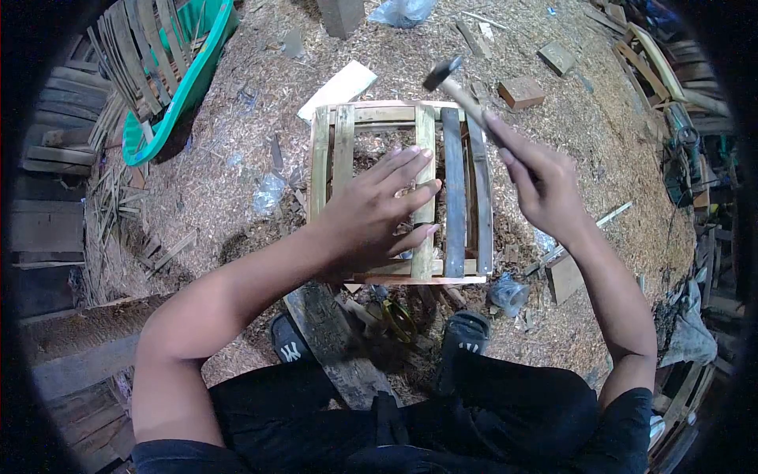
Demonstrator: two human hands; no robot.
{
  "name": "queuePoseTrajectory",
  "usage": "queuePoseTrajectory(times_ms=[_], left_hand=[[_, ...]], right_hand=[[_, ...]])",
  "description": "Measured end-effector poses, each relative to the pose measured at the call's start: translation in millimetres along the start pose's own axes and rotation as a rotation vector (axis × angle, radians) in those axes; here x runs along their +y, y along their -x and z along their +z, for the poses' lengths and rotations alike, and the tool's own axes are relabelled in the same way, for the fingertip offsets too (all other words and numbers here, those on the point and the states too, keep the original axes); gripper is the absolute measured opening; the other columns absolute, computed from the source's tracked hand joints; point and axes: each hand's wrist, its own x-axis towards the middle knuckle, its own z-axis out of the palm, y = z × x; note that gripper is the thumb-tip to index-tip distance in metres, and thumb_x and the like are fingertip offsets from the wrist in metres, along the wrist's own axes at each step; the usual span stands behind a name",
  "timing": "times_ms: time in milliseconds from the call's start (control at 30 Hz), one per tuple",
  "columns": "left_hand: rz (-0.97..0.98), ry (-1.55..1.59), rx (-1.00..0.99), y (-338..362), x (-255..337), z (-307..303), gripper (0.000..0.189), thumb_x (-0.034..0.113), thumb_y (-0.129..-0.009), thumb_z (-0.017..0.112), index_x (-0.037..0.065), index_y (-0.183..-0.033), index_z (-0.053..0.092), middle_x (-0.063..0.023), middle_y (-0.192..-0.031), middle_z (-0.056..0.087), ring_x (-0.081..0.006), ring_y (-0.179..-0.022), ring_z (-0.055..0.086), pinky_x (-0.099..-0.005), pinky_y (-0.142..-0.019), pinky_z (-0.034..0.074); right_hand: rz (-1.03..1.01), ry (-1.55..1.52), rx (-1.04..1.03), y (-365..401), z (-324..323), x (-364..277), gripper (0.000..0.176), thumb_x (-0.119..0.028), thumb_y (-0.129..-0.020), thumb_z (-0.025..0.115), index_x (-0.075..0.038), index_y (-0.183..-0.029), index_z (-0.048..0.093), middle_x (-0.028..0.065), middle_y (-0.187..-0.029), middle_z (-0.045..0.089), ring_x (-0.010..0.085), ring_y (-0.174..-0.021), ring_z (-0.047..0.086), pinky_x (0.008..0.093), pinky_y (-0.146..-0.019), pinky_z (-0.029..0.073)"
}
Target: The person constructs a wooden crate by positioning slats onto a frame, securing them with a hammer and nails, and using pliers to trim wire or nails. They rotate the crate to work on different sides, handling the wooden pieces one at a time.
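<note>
So there's this slatted wooden crate (454,189) sitting right in front of the person, out over the shavings-covered floor (237,213). Left hand (391,197) is laid over its slats, fingers spread apart and pointing to the far right. Right hand (545,182) has its fingers wrapped around a hammer (466,95), head up near the crate's far right corner. A pale board (339,91) lies just past the far left corner, a wood block (521,92) is beyond the far right, and there's a green tub (185,99) full of slats at far left.
</note>
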Motion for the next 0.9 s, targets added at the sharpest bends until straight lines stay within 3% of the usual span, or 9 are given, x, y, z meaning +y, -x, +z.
queuePoseTrajectory(times_ms=[100, 233, 367, 433, 500, 667, 767, 833, 900], left_hand=[[-0.001, -0.004, -0.005, -0.2, 0.0, -1.1, 0.06, 0.032, -0.089, 0.077, 0.007, -0.141, 0.058, -0.0264, -0.15, 0.049, -0.0421, -0.144, 0.045, -0.0511, -0.123, 0.037], [-0.019, -0.015, -0.029, -1.8, 4.2, -4.2, 0.061, 0.032, -0.09, 0.076, 0.006, -0.142, 0.056, -0.0267, -0.151, 0.048, -0.0426, -0.145, 0.044, -0.0512, -0.123, 0.037], [0.018, -0.023, -0.013, -2.3, 1.2, -2.1, 0.062, 0.031, -0.09, 0.076, 0.006, -0.142, 0.055, -0.0265, -0.152, 0.048, -0.0427, -0.145, 0.044, -0.0512, -0.122, 0.037], [0.033, -0.069, 0.004, -2.6, 1.2, -2.5, 0.05, 0.038, -0.093, 0.072, 0.001, -0.127, 0.064, -0.027, -0.146, 0.052, -0.0402, -0.141, 0.048, -0.0499, -0.122, 0.039], [0.021, -0.051, 0.007, -1.4, 2.3, -1.5, 0.05, 0.038, -0.093, 0.072, 0.001, -0.127, 0.065, -0.027, -0.146, 0.052, -0.0403, -0.141, 0.049, -0.0498, -0.121, 0.039], [0.015, -0.025, 0.007, -1.9, 0.8, -1.5, 0.052, 0.037, -0.094, 0.071, 0.0, -0.129, 0.064, -0.0272, -0.146, 0.052, -0.0409, -0.141, 0.048, -0.0496, -0.122, 0.039], [-0.002, 0.014, -0.004, 0.8, 2.9, -2.7, 0.059, 0.028, -0.089, 0.077, 0.006, -0.14, 0.056, -0.0266, -0.15, 0.049, -0.0431, -0.143, 0.046, -0.0513, -0.122, 0.038], [-0.028, 0.036, -0.01, -1.0, 5.6, -6.0, 0.058, 0.028, -0.089, 0.077, 0.005, -0.138, 0.057, -0.0268, -0.15, 0.049, -0.0434, -0.143, 0.046, -0.0518, -0.121, 0.038], [-0.002, 0.007, -0.005, -1.6, 3.8, -5.8, 0.053, 0.032, -0.092, 0.074, 0.002, -0.134, 0.06, -0.0268, -0.148, 0.05, -0.0422, -0.143, 0.046, -0.0507, -0.122, 0.038]], right_hand=[[-0.086, 0.149, -0.103, 1.4, 5.8, 4.6, 0.051, 0.003, -0.097, 0.062, -0.011, -0.146, 0.061, 0.0222, -0.092, 0.075, 0.0255, -0.068, 0.072, 0.0391, -0.061, 0.054], [-0.12, 0.008, 0.086, 0.5, 4.0, 0.5, 0.056, 0.002, -0.096, 0.063, -0.015, -0.149, 0.058, 0.0216, -0.093, 0.076, 0.0302, -0.071, 0.074, 0.0449, -0.067, 0.057], [-0.03, 0.165, -0.127, 5.2, 16.4, 14.8, 0.055, 0.002, -0.097, 0.062, -0.015, -0.149, 0.059, 0.0233, -0.1, 0.076, 0.0298, -0.075, 0.075, 0.0396, -0.07, 0.059], [-0.032, 0.112, -0.053, 0.5, 10.2, 10.2, 0.055, 0.001, -0.097, 0.063, -0.016, -0.149, 0.058, 0.0233, -0.098, 0.076, 0.0307, -0.076, 0.075, 0.0412, -0.071, 0.059], [-0.163, 0.006, 0.099, -3.5, 12.3, 7.9, 0.055, -0.001, -0.097, 0.064, -0.017, -0.149, 0.058, 0.023, -0.093, 0.075, 0.0313, -0.077, 0.075, 0.0426, -0.072, 0.059], [-0.129, 0.135, -0.05, 7.4, 14.2, 14.2, 0.052, 0.003, -0.097, 0.063, -0.011, -0.147, 0.059, 0.0232, -0.093, 0.075, 0.0276, -0.074, 0.074, 0.0385, -0.066, 0.058], [-0.04, 0.04, 0.024, 7.3, 8.7, 6.4, 0.052, 0.003, -0.097, 0.062, -0.01, -0.148, 0.059, 0.0228, -0.092, 0.075, 0.025, -0.07, 0.073, 0.0409, -0.064, 0.057], [-0.218, 0.068, 0.247, 10.9, 11.3, 7.5, 0.051, 0.004, -0.097, 0.062, -0.01, -0.147, 0.06, 0.0231, -0.091, 0.075, 0.0241, -0.067, 0.072, 0.0415, -0.063, 0.057], [-0.095, 0.086, 0.078, 7.5, 16.9, 15.4, 0.051, 0.005, -0.097, 0.061, -0.01, -0.146, 0.06, 0.0235, -0.093, 0.076, 0.0241, -0.067, 0.072, 0.0405, -0.064, 0.057]])
